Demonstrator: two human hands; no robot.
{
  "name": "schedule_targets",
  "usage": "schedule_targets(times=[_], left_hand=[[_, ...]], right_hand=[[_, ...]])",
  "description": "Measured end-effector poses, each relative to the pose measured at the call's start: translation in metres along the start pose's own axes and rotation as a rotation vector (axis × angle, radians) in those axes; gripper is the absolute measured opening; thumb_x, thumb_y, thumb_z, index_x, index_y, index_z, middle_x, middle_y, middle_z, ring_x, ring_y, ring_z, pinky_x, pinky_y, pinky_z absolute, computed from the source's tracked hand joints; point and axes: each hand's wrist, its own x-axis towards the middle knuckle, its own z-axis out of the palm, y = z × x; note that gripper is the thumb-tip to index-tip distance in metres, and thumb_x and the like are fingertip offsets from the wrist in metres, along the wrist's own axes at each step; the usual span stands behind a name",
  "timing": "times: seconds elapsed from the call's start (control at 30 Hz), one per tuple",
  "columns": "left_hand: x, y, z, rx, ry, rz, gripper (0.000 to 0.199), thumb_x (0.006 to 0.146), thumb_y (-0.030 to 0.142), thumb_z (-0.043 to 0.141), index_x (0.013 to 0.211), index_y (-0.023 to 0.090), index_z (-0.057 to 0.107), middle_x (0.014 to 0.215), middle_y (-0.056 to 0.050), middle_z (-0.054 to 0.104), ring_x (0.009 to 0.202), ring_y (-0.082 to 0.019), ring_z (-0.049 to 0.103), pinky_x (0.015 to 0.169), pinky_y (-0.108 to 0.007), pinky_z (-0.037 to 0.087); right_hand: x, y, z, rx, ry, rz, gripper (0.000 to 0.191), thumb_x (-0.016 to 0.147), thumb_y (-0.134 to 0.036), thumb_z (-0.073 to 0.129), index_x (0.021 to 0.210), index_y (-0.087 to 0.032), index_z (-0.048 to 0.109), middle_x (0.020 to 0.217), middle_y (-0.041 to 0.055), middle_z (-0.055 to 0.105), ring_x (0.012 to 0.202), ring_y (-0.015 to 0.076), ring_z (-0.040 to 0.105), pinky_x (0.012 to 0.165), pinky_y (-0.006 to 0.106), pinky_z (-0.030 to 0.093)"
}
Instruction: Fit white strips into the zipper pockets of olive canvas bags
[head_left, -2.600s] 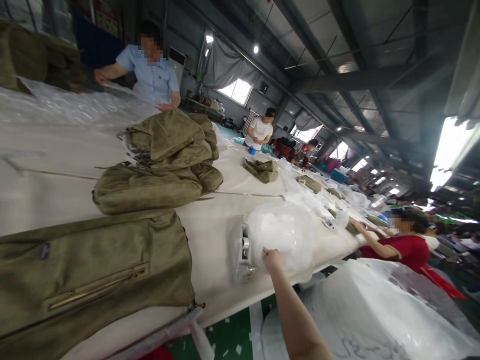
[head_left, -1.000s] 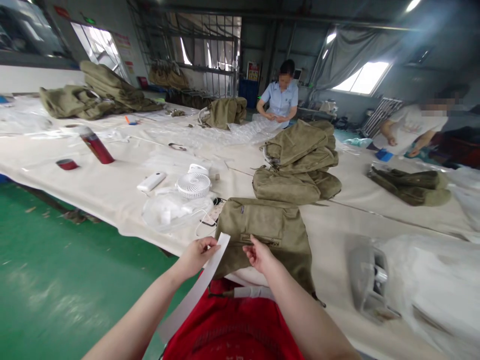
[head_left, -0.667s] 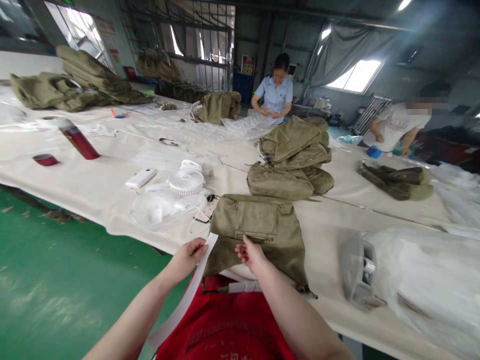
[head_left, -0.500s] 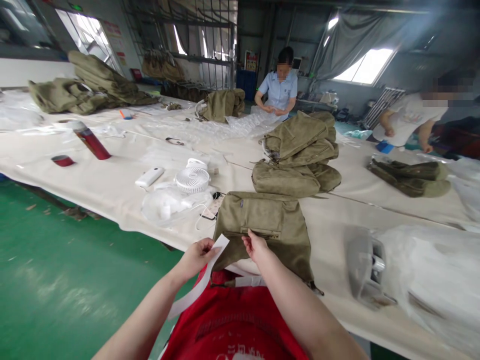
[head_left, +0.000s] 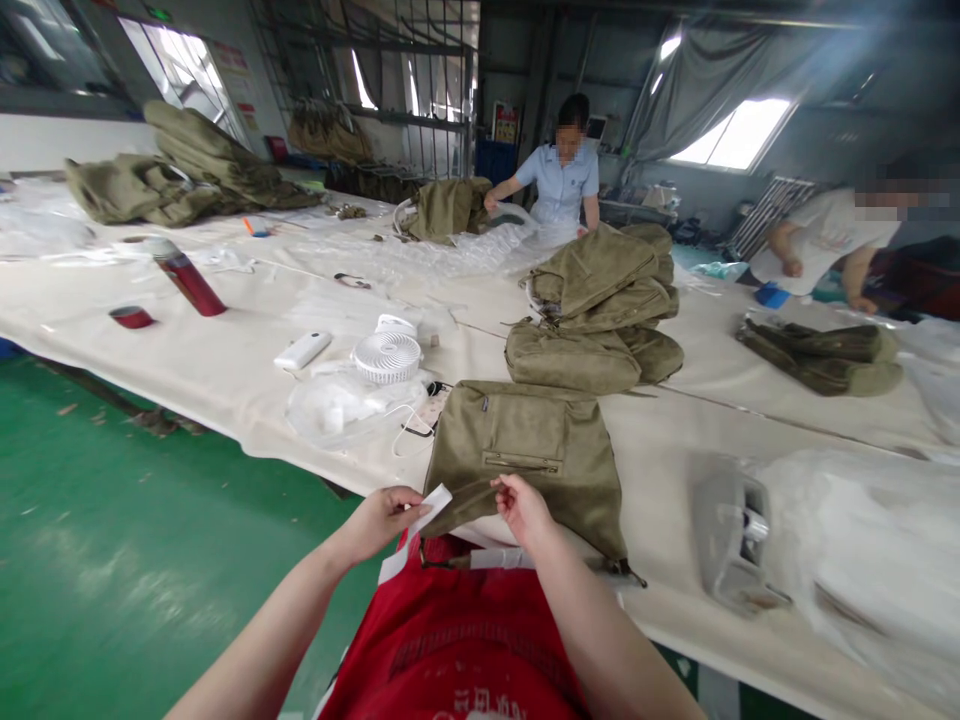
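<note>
An olive-green bag [head_left: 525,430] with a zipped pocket lies flat at the table edge, close against my red apron [head_left: 457,630]. My left hand [head_left: 386,520] is closed, pinching the end of a white strip [head_left: 435,505] over the bag's lower left; the rest of the strip hangs towards my apron. Just below the pocket zip, my right hand [head_left: 523,512] is closed with thumb and finger pinched together. A thin olive band seems to run from its fingertips towards the strip, but I cannot make out what they hold.
More olive bags [head_left: 592,310] are stacked beyond mine. To the left are a white fan [head_left: 386,357], a white power bank [head_left: 303,350] and a red flask [head_left: 191,280]. Plastic wrapping [head_left: 862,560] covers the right side. Two people [head_left: 562,180] work across the table.
My right hand has come off the pocket zip, lower and slightly right, its fingers now pinched. The white strip has drawn in nearer my apron. The far person's arms have spread apart.
</note>
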Motion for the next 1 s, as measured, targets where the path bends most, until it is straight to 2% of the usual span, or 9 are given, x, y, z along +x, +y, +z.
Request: schedule_targets(times=[0.1, 0.23, 0.37, 0.53, 0.67, 0.83, 1.0], left_hand=[[0.003, 0.003, -0.004, 0.046, -0.040, 0.018, 0.037, 0.076, 0.051, 0.059, 0.078, 0.015, 0.071, 0.077, -0.005, 0.066, 0.074, -0.018, 0.058, 0.068, -0.024, 0.044], [0.004, 0.010, -0.009, 0.091, -0.076, 0.042, 0.036, 0.075, 0.051, 0.059, 0.077, 0.016, 0.072, 0.074, -0.004, 0.064, 0.070, -0.016, 0.055, 0.065, -0.022, 0.042], [0.003, 0.017, -0.012, 0.128, -0.119, 0.032, 0.037, 0.075, 0.053, 0.059, 0.071, 0.018, 0.070, 0.065, -0.001, 0.057, 0.062, -0.014, 0.049, 0.058, -0.021, 0.038], [0.003, 0.020, -0.011, 0.159, -0.214, 0.026, 0.039, 0.077, 0.053, 0.056, 0.066, 0.017, 0.067, 0.060, 0.001, 0.049, 0.059, -0.012, 0.042, 0.056, -0.021, 0.035], [0.004, 0.022, -0.009, 0.136, -0.251, 0.012, 0.038, 0.077, 0.052, 0.056, 0.065, 0.017, 0.064, 0.060, 0.001, 0.047, 0.059, -0.012, 0.041, 0.057, -0.021, 0.034], [0.005, 0.026, -0.006, 0.128, -0.255, -0.017, 0.039, 0.074, 0.054, 0.058, 0.062, 0.018, 0.063, 0.058, 0.002, 0.046, 0.058, -0.012, 0.040, 0.055, -0.021, 0.032], [0.010, 0.026, -0.001, 0.119, -0.235, -0.019, 0.040, 0.073, 0.055, 0.059, 0.063, 0.017, 0.064, 0.056, 0.002, 0.045, 0.055, -0.011, 0.038, 0.052, -0.021, 0.029]], right_hand=[[-0.004, -0.001, -0.002, 0.071, -0.032, 0.023, 0.014, 0.073, -0.010, 0.061, 0.061, -0.015, 0.056, 0.079, 0.0052, 0.071, 0.042, 0.0021, 0.049, 0.038, 0.011, 0.040], [-0.011, 0.000, -0.002, 0.197, -0.075, 0.042, 0.011, 0.070, -0.006, 0.066, 0.068, -0.015, 0.061, 0.074, 0.0035, 0.070, 0.045, 0.0031, 0.052, 0.041, 0.011, 0.044], [-0.022, -0.002, -0.002, 0.116, -0.170, 0.006, 0.023, 0.066, -0.013, 0.078, 0.086, -0.016, 0.067, 0.078, 0.0031, 0.071, 0.052, 0.0049, 0.058, 0.048, 0.012, 0.048], [-0.034, -0.011, -0.002, 0.045, -0.246, -0.053, 0.022, 0.067, -0.028, 0.079, 0.080, -0.014, 0.067, 0.082, 0.0064, 0.073, 0.051, 0.0051, 0.057, 0.051, 0.015, 0.047], [-0.039, -0.017, -0.001, 0.035, -0.366, -0.060, 0.019, 0.067, -0.023, 0.080, 0.079, -0.015, 0.068, 0.089, 0.0064, 0.072, 0.057, 0.0051, 0.060, 0.057, 0.015, 0.048], [-0.040, -0.017, 0.001, 0.079, -0.367, -0.079, 0.020, 0.064, -0.020, 0.081, 0.080, -0.017, 0.068, 0.090, 0.0050, 0.072, 0.064, 0.0085, 0.064, 0.061, 0.018, 0.051], [-0.037, -0.013, 0.000, 0.105, -0.383, -0.057, 0.019, 0.065, -0.019, 0.080, 0.081, -0.016, 0.069, 0.088, 0.0055, 0.073, 0.062, 0.0070, 0.063, 0.059, 0.016, 0.050]])
